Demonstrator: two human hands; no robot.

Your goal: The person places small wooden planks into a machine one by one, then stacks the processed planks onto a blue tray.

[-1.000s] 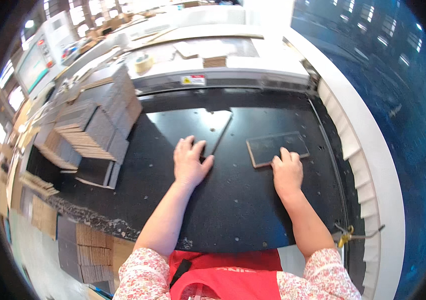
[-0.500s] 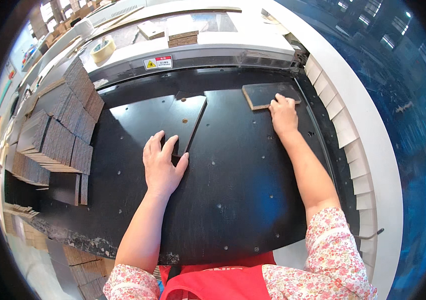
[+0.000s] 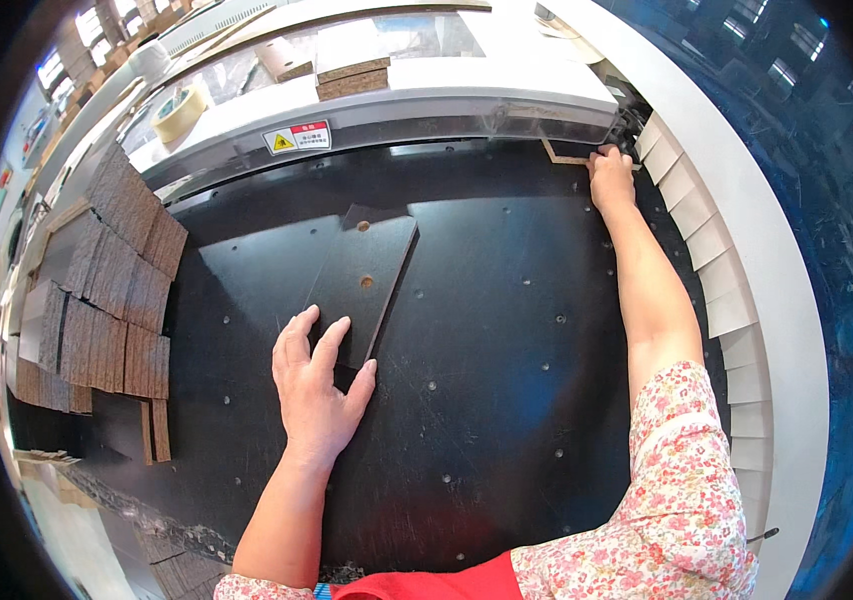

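Note:
A dark flat board (image 3: 369, 262) with two round holes and a pale-brown edge lies aslant on the black work surface. My left hand (image 3: 317, 385) is at its near end, fingers spread, fingertips by the board's left side and thumb by its near right corner. At the far right, my right hand (image 3: 611, 178) reaches to a second board (image 3: 569, 159), fingers closed on its near edge. Most of that board is hidden beneath the machine's beam and behind my hand.
Stacks of cut boards (image 3: 112, 335) stand along the left side. A white-topped beam (image 3: 437, 90) crosses the far side, carrying a tape roll (image 3: 179, 113) and several small board pieces (image 3: 352, 75). A pale pleated guard (image 3: 712, 240) lines the right edge.
My right hand has pushed the second board away from me and rightward, partly under the beam. My left hand remains beside the holed board; the view has shifted slightly.

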